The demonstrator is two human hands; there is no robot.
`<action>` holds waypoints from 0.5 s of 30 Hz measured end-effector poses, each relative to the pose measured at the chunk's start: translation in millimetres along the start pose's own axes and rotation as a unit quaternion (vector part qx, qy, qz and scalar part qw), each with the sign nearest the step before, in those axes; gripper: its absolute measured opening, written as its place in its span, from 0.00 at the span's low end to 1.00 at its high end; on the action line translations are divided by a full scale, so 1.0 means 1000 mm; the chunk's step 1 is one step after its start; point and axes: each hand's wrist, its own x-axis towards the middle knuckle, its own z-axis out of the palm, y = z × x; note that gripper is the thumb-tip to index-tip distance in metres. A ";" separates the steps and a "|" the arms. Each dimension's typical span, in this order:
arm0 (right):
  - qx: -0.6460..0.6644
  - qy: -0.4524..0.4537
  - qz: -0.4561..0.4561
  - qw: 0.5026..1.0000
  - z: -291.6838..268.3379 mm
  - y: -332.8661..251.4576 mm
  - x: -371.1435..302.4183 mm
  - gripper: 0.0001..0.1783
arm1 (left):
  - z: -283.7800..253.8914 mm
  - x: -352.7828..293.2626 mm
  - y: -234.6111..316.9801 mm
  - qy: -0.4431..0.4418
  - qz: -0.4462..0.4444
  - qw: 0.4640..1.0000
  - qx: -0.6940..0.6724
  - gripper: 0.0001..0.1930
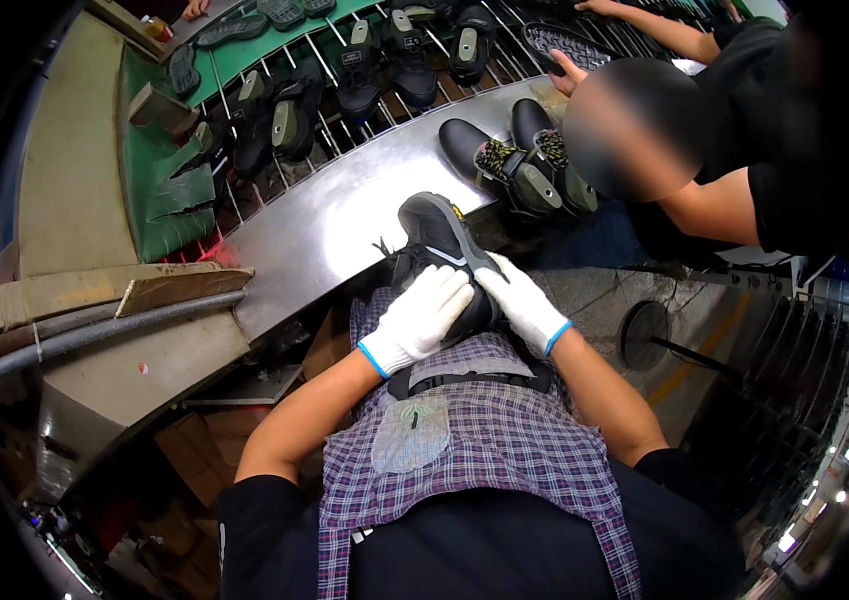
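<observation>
Gloves of white knit with blue cuffs cover both your hands, and both rest on one black athletic shoe with a grey sole and a pale side stripe [442, 250]. Your left hand [423, 318] lies flat over the shoe's near left side, fingers spread and curled down around it, gripping it. Your right hand [523, 302] presses on the shoe's right side, fingers closed against the upper. The shoe sits in your lap on the purple checked apron [475, 440], its toe pointing away from you and its far end at the edge of the curved, shiny steel desk [335, 215]. Farther along that desk, to the right, stands a pair of black shoes with speckled laces [525, 160], close beside a co-worker's bare forearm [710, 205], well apart from your hands.
</observation>
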 end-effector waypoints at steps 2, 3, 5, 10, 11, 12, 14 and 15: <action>0.149 -0.056 0.129 0.979 -0.014 -0.001 0.014 0.39 | 0.003 0.004 0.005 -0.011 0.001 1.000 0.000 0.25; 0.173 -0.082 0.181 0.964 -0.020 -0.001 0.023 0.41 | 0.003 0.004 0.006 -0.016 0.000 1.000 0.003 0.24; 0.214 -0.139 0.183 0.949 -0.025 0.008 0.032 0.40 | 0.005 -0.002 0.002 -0.026 0.020 0.999 0.019 0.26; 0.259 -0.196 0.117 0.939 0.002 0.006 0.016 0.38 | -0.074 -0.023 0.012 -0.036 -0.213 0.958 -0.190 0.30; 0.246 -0.205 0.092 0.943 0.008 -0.003 0.013 0.41 | -0.098 -0.026 0.011 0.015 -0.294 0.939 -0.178 0.30; 0.219 -0.199 0.088 0.951 0.016 -0.010 0.009 0.45 | -0.109 -0.032 0.006 0.104 -0.406 0.876 -0.239 0.30; 0.170 -0.232 0.059 0.956 0.030 -0.041 0.006 0.47 | -0.127 -0.045 -0.021 0.251 -0.533 0.723 -0.360 0.30; 0.138 -0.255 0.027 0.957 0.039 -0.069 -0.003 0.47 | -0.137 -0.053 -0.033 0.307 -0.553 0.651 -0.420 0.29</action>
